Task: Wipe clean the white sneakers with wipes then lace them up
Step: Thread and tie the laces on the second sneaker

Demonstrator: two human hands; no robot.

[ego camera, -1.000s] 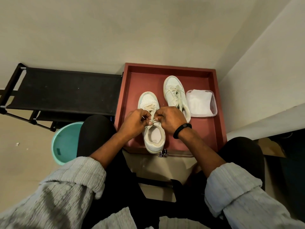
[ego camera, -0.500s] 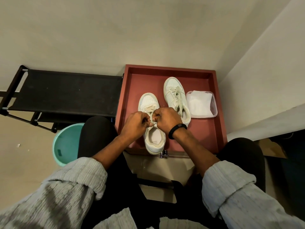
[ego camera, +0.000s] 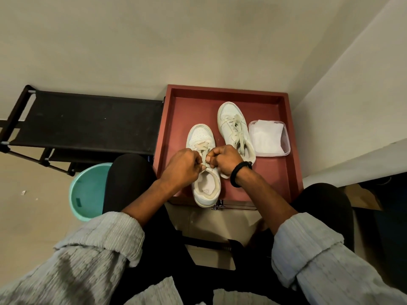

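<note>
Head view: the left grip (ego camera: 182,167) is closed tight, fingers curled under, pinching a strand of the cream lace (ego camera: 200,144) over the throat of the near sneaker (ego camera: 206,190). The right grip (ego camera: 224,160) is curled just as tightly and pinches the lace from the other side. The two sets of knuckles almost meet, with only a short bit of lace showing between them. Which strand or loop each one holds is hidden by the fingers. A black wristband (ego camera: 239,172) sits on the right wrist.

The near sneaker lies directly beneath both grips, toe pointing away from the person. Its open collar and insole show on the near side of the hands, and its heel hangs over the near edge of the red tray (ego camera: 176,128). Crossed lace rows show on the toe side. The far sneaker (ego camera: 229,122) stands just beside it, to the right and further back, with lace running up its front and its heel partly hidden behind the right grip. Right of that, a clear tub (ego camera: 286,139) holds white wipes (ego camera: 266,137), inside the tray near its right wall.

Left of the tray are a black rack (ego camera: 88,124) and, nearer the person, a teal bucket (ego camera: 88,192) on the floor. Grey ribbed sleeves (ego camera: 99,243) are rolled back on both forearms
</note>
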